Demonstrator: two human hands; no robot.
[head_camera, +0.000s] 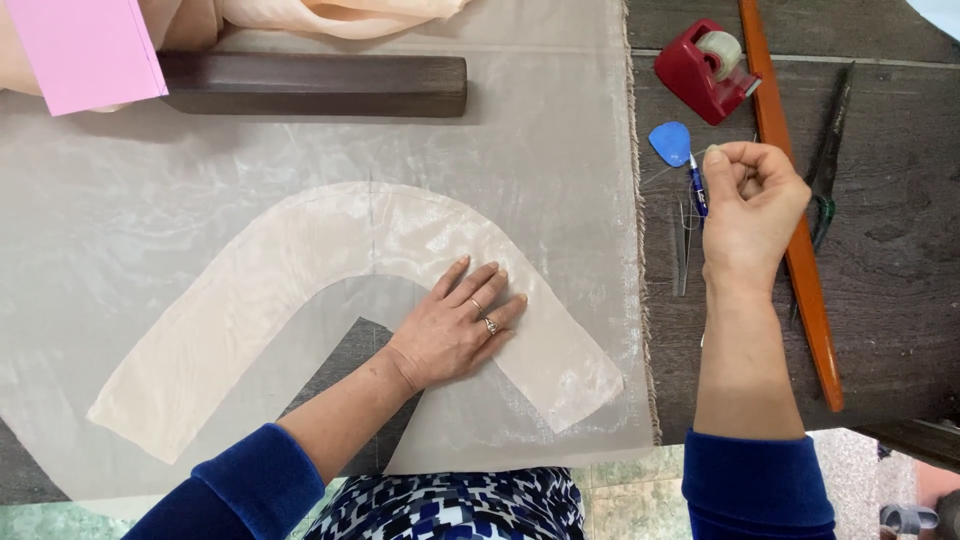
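Left hand (457, 330) flat, fingers spread, on curved cream fabric piece (300, 290) mid-bench; right hand (752, 205) raised near right edge, fingertips pinched, contents indiscernible, beside blue chalk (670, 142).

A sewing or dressmaking workroom is indicated. A dark wooden worktable (900, 300) is covered at the left and centre of the frame by a sheer grey organza sheet (150, 200), on which a curved cream fabric pattern piece (330, 240) is laid. A dark rectangular wooden block (320, 85) is seen at the upper centre. At the upper right, a red tape dispenser (705, 65), a blue tailor's chalk (670, 142), a long orange wooden ruler (800, 250) and black-bladed shears (828, 160) are arranged.
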